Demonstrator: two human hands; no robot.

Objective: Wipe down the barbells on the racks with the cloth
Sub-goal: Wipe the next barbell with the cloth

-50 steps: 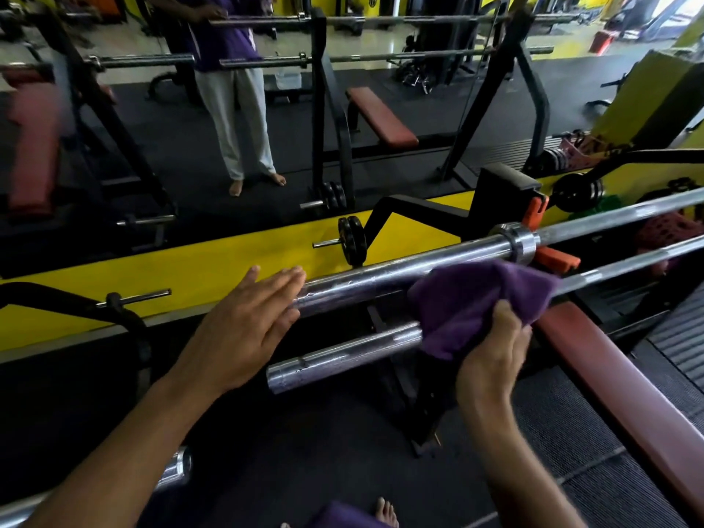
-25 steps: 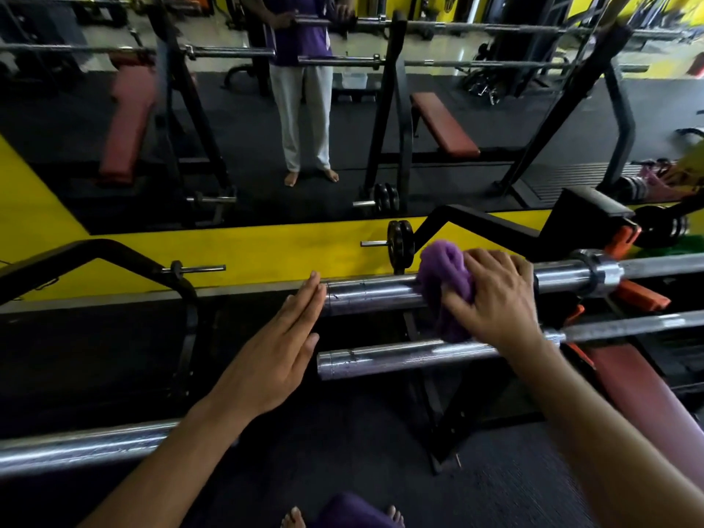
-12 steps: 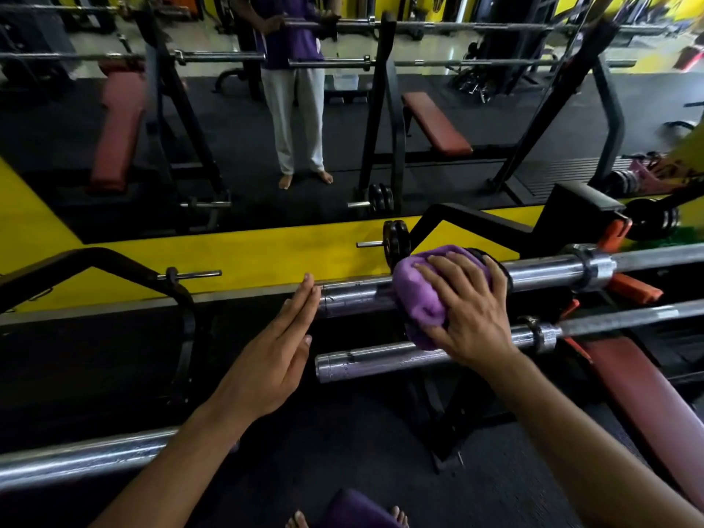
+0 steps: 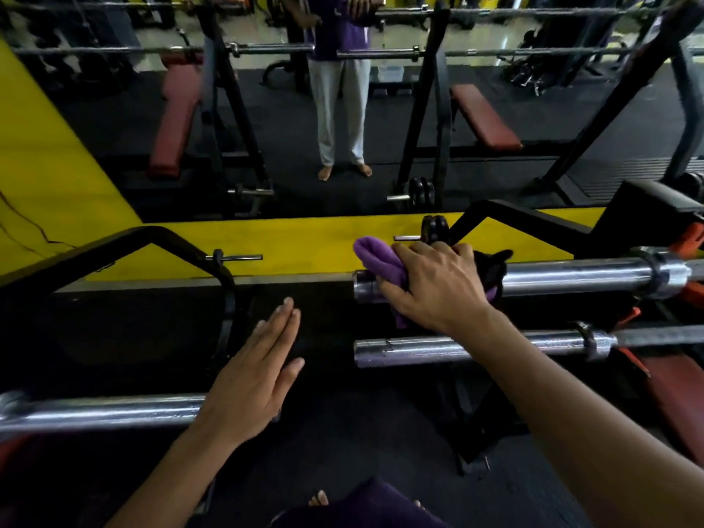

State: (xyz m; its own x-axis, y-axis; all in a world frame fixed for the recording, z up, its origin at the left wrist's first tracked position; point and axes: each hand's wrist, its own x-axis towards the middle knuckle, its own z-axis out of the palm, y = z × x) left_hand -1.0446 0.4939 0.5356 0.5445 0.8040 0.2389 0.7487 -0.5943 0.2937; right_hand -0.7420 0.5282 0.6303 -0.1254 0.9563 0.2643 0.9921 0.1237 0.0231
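Gripping a bunched purple microfibre cloth (image 4: 379, 262) with curled fingers (image 4: 396, 290), right hand (image 4: 438, 289), pressed down over the near end of the upper chrome steel barbell sleeve (image 4: 571, 278). Cloth wrapped over the top of that sleeve just short of its blunt end, a fold sticking up to the left of the knuckles and a scrap hanging below the bar. Running off to the right from the hand, a bright cylinder ending in a thicker collar (image 4: 664, 272) beside an orange rack hook (image 4: 689, 242). Just below and nearer, a second chrome barbell (image 4: 457, 350), parallel, untouched, crossed by the right forearm. Hovering flat and apart from both bars, left hand (image 4: 255, 379), fingers straight and pressed together, thumb out to the side, holding nothing, with fingertips pointing toward the black bent-tube rack frame (image 4: 228, 299). Passing under the left wrist, a third chrome bar (image 4: 103, 413), stretching off the left edge; contact with the wrist not possible to judge. Beyond the bars, a yellow painted wall base (image 4: 304, 245) below a large mirror (image 4: 114, 154), showing a reflected person in pale trousers and purple shirt (image 4: 341, 108), red padded benches and black uprights. Underfoot, dark rubber flooring (image 4: 381, 451), with bare toes (image 4: 318, 499) at the bottom edge.
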